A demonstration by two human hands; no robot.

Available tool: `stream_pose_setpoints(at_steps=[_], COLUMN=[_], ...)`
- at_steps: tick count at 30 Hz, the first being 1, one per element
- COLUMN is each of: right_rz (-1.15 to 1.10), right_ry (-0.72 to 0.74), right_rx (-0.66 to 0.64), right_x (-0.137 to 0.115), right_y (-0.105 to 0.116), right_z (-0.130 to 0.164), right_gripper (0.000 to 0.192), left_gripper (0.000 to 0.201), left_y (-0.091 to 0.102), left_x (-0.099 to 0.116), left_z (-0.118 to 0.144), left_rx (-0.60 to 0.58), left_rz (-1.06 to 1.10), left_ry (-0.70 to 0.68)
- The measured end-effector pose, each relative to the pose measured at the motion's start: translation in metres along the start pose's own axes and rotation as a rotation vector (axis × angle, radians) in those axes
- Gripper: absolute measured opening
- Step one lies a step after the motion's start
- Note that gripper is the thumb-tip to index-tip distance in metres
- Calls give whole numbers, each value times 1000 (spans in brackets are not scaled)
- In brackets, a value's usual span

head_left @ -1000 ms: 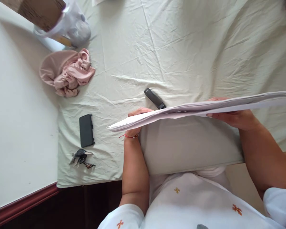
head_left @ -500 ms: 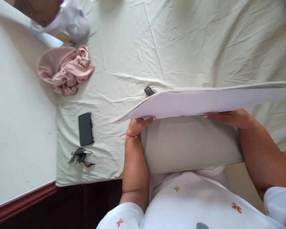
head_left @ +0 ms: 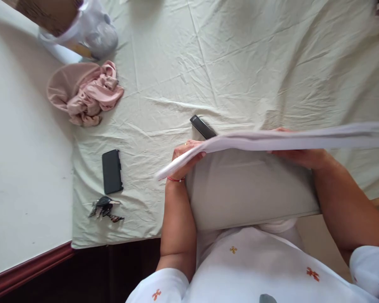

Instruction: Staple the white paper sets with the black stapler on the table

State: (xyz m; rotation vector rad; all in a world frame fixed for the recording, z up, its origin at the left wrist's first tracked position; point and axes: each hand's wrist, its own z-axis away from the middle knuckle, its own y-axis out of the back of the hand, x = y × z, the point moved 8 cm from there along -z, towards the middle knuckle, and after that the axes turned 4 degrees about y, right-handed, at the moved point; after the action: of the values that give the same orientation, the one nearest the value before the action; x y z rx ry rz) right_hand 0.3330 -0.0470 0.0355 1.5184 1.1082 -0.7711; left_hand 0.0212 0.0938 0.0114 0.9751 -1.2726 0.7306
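Both of my hands hold a wide, flat white folded cloth (head_left: pixel 271 139) level above the bed. My left hand (head_left: pixel 185 159) grips its left end, where the edge droops. My right hand (head_left: pixel 303 155) grips it farther right, fingers around the edge. Under the cloth lies a pale pillow (head_left: pixel 249 193) at the bed's near edge. A small black remote-like device (head_left: pixel 202 126) rests on the sheet just behind the cloth's left end, partly hidden by it.
A wrinkled pale green sheet (head_left: pixel 240 63) covers the bed. A black phone (head_left: pixel 112 171) and a bunch of keys (head_left: pixel 105 208) lie near the left corner. Crumpled pink fabric (head_left: pixel 86 92) and a plastic bag (head_left: pixel 91 31) sit at the upper left, beside a white wall (head_left: pixel 22 160).
The cloth was tipped up half a second ago, showing its broad face; now it is flat and edge-on again, a little lower. The black device shows more.
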Motion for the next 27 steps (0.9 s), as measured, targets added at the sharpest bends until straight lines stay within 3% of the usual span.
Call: stream_pose_setpoints(at_steps=[4, 8, 13, 19, 23, 27], right_rz=[44, 104, 2, -48, -286, -532], right_ry=[-168, -176, -162, -213, -335, -409], right_rx=[91, 74, 35, 196, 378, 527], right_x=[13, 14, 21, 17, 20, 23], right_y=[3, 5, 3, 10, 21, 39], right_z=[11, 11, 10, 11, 19, 22], right_gripper=[25, 21, 26, 25, 37, 62], left_gripper=[41, 47, 56, 49, 44, 44], left_y=[6, 3, 2, -7, -14, -23], left_x=[-9, -10, -6, 2, -3, -13], left_z=[7, 9, 9, 7, 11, 22], left_rx=[79, 58, 53, 12, -103, -333], left_rz=[17, -9, 26, -24, 93, 122], left_ry=[55, 99, 92, 51, 148, 361])
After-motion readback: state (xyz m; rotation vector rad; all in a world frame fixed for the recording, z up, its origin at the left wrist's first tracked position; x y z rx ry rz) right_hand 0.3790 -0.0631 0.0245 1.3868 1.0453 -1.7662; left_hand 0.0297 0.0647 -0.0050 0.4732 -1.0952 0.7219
